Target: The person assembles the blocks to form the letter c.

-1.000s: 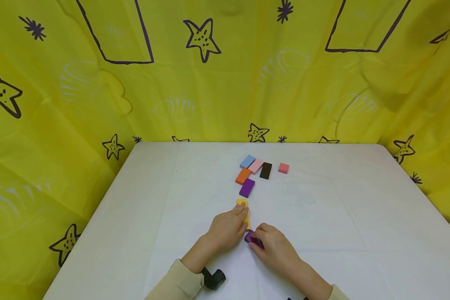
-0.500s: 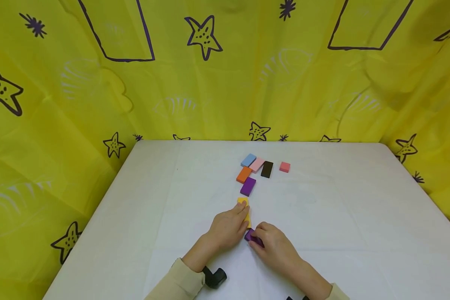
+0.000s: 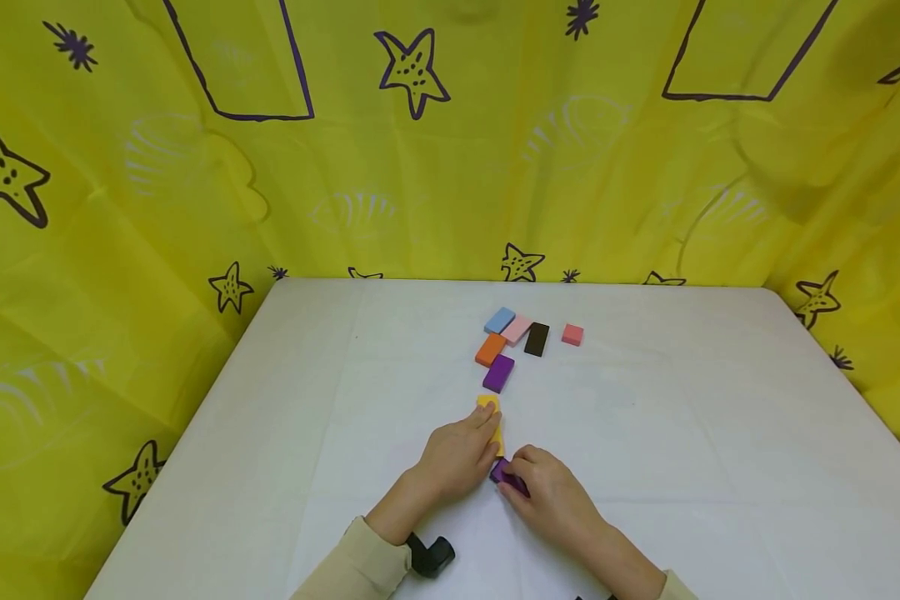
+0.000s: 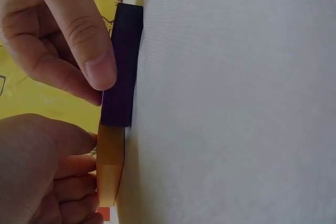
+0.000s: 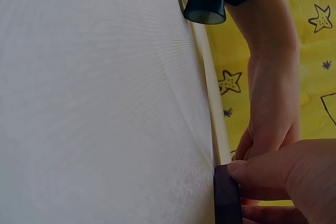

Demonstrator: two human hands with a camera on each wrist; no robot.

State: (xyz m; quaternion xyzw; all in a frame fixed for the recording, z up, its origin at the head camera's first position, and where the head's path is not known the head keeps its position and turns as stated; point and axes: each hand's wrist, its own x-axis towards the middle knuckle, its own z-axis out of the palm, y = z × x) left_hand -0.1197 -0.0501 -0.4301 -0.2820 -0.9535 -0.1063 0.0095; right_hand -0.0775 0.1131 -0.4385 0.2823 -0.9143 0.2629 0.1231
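The near purple block (image 4: 125, 56) sits at about 10 o'clock from the middle of the right hand (image 3: 551, 493), whose fingers (image 4: 100, 71) pinch it, the thumb laid against its near side. Its free end points toward 11 o'clock, right by the near end of the yellow block (image 3: 498, 444); I can't tell if the two touch. That yellow block lies at 2 o'clock from the left hand (image 3: 453, 458), its fingers extended and resting on it. The purple piece is a plain, straight-edged bar, deep violet going nearly black in shade; the yellow one is smooth and bright. Both lie on the white counter (image 3: 645, 442).
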